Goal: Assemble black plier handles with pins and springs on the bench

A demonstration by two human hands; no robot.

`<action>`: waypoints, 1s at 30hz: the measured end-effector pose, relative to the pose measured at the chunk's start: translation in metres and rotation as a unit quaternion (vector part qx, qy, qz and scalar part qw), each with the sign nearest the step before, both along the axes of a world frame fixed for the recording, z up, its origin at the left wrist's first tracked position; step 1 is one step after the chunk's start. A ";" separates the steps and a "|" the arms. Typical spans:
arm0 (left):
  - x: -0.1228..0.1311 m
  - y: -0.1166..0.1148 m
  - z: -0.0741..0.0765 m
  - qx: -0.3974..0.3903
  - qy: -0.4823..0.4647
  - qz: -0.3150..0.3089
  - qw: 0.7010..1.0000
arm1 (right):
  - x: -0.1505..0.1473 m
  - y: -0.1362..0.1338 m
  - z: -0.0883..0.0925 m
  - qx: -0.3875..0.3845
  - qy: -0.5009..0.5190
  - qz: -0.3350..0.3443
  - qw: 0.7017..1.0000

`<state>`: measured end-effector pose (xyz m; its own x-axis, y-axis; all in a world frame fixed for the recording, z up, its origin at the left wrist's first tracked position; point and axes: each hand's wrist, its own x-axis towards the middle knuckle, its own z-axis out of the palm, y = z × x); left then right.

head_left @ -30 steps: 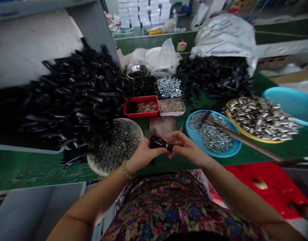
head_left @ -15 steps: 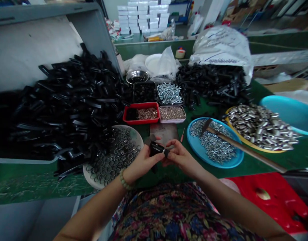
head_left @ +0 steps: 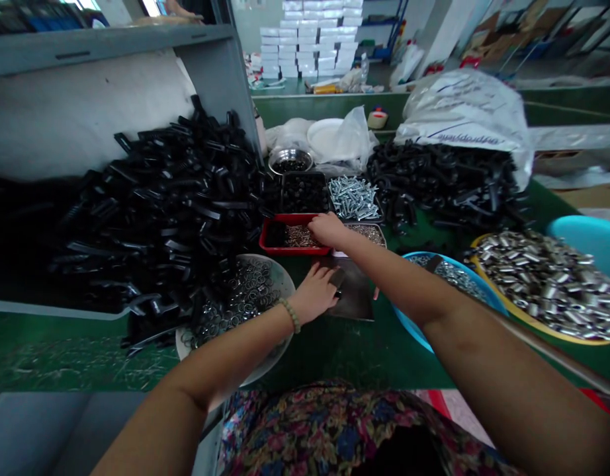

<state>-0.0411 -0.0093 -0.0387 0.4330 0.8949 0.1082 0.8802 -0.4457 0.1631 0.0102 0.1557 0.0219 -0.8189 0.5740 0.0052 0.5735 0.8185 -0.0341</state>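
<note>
My left hand is curled over a dark part, mostly hidden by the fingers, above a flat metal plate. On that wrist is a bracelet of pale green beads. My right hand reaches forward, its bent fingers down at the right end of a red tray. Copper-coloured small pins or screws lie in the tray, with black bits in its left end. The right fingertips are hidden, so what they pinch cannot be made out.
Black plastic parts pile up at left by a dish of metal rings. Silver screws fill a tray behind. A blue basin with a hammer across it and a yellow basin of metal sleeves stand right.
Both hands were together around a black part with white lettering. My right hand has left it and moved forward to the red tray; my left has shifted slightly over the plate. The view has shifted.
</note>
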 end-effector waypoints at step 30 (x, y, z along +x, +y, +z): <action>0.018 -0.010 -0.009 -0.030 -0.151 0.189 0.970 | 0.118 -0.074 -0.048 -0.220 0.168 -0.126 0.953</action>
